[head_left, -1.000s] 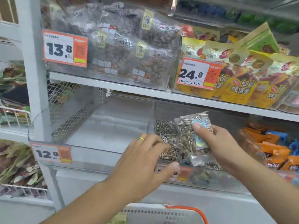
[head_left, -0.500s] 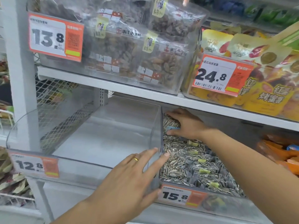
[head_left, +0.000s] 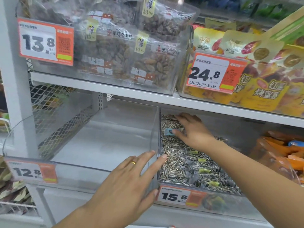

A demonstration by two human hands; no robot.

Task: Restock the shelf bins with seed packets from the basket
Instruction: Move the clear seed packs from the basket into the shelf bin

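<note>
Seed packets (head_left: pixel 189 163) fill clear bin (head_left: pixel 194 199); right hand (head_left: pixel 194 130) presses flat on them, left hand (head_left: pixel 131 181) spread against divider (head_left: pixel 158 129).

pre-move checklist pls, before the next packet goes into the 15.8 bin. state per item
1. Right hand free for the next packet: cannot tell. It lies on the back seed packet, fingers mostly straight, thumb by the blue label; no clear grip visible.
2. Left hand bracing: ok. Open, fingers at the clear divider between the bins.
3. Room in the 15.8 bin: ok. Packets fill its left side; the right side shows bare space.
4. Packets settled: ok. They lie in overlapping rows below the rim.
5. 12.8 bin: not ok. No packets in it.
6. Basket supply: cannot tell. Only a sliver shows at the bottom edge.
</note>
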